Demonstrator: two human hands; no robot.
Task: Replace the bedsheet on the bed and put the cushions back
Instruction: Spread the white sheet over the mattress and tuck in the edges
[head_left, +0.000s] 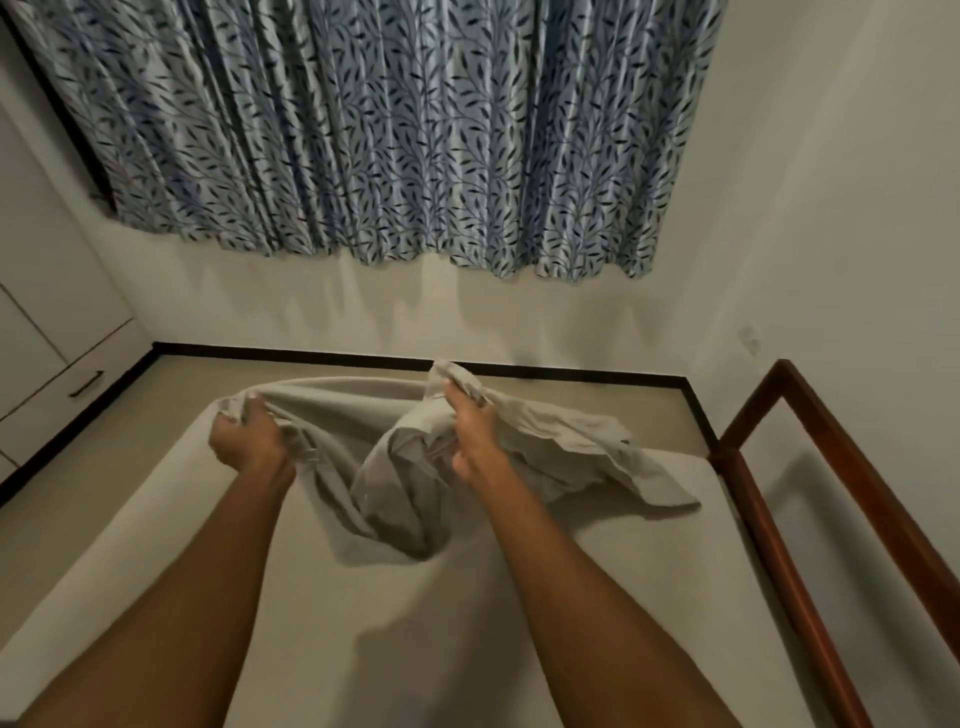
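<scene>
Bedsheet (415, 467), pale grey and bunched, hangs between my two hands above the bare mattress (467, 623), its loose end trailing right toward the wooden bed frame (810, 499). My left hand (244, 436) has its fingers curled round one gathered edge; my right hand (467, 421) pinches another bunch higher up. I judge I'm holding it apart to find an edge and spread it. Leaf-print curtain (389, 130) hangs behind; no cushions in view.

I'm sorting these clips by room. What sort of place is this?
Most likely a bedroom: a bare mattress in a wooden bed frame, a leaf-patterned curtain on the wall, and both hands gripping a grey bedsheet above the mattress.
</scene>
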